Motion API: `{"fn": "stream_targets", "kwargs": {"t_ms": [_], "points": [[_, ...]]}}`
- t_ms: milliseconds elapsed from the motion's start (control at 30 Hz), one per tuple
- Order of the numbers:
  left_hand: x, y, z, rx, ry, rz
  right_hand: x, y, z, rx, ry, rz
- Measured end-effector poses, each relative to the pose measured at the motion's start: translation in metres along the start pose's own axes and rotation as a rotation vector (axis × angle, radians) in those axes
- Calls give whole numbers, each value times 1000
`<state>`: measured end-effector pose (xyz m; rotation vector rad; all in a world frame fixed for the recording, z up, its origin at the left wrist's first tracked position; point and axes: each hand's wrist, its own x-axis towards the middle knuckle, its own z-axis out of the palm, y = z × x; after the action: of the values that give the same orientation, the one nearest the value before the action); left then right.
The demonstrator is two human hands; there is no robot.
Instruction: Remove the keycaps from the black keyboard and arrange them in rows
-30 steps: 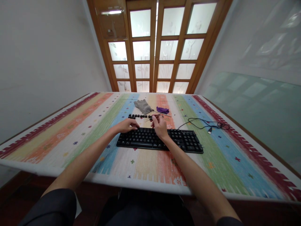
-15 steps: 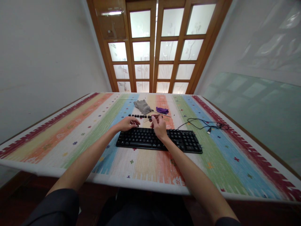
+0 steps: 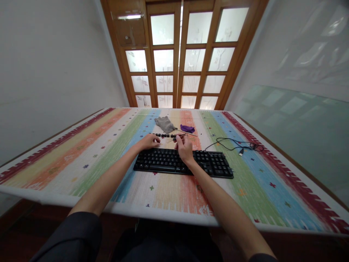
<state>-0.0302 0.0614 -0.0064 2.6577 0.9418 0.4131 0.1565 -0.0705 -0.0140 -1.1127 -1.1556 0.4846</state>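
Observation:
Over the upper-left edge of the black keyboard (image 3: 163,160), my left hand (image 3: 149,142) has its fingers curled together; whatever they hold is too small and dark to make out. My right hand (image 3: 184,148) is raised over the middle of the keyboard and closed round a keycap puller (image 3: 175,138), whose thin wire prongs point left. Behind my hands lies a row of several loose black keycaps (image 3: 163,135), partly hidden by the left hand. The right hand and wrist cover part of the keys.
A grey cloth (image 3: 164,124) and a crumpled purple cloth (image 3: 187,128) lie beyond the keycaps, with a thin rod (image 3: 188,133) close by. The keyboard's cable (image 3: 231,142) is coiled at the right, its USB plug (image 3: 241,151) on the striped tablecloth (image 3: 103,160).
My left hand has shifted slightly back from the keyboard, towards the keycap row; the small black keycap seen at its fingertips no longer shows clearly. My right hand stays nearly still.

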Motion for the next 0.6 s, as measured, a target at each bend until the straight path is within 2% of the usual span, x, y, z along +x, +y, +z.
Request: {"fn": "stream_targets", "kwargs": {"t_ms": [133,300,600], "points": [[-1,-3,1,42,8,22,0,-1,0,-3,1,2],[0,-4,4,36,73,12,0,-1,1,-7,4,7],[12,-15,6,122,103,105,-1,0,-1,-19,-11,2]]}}
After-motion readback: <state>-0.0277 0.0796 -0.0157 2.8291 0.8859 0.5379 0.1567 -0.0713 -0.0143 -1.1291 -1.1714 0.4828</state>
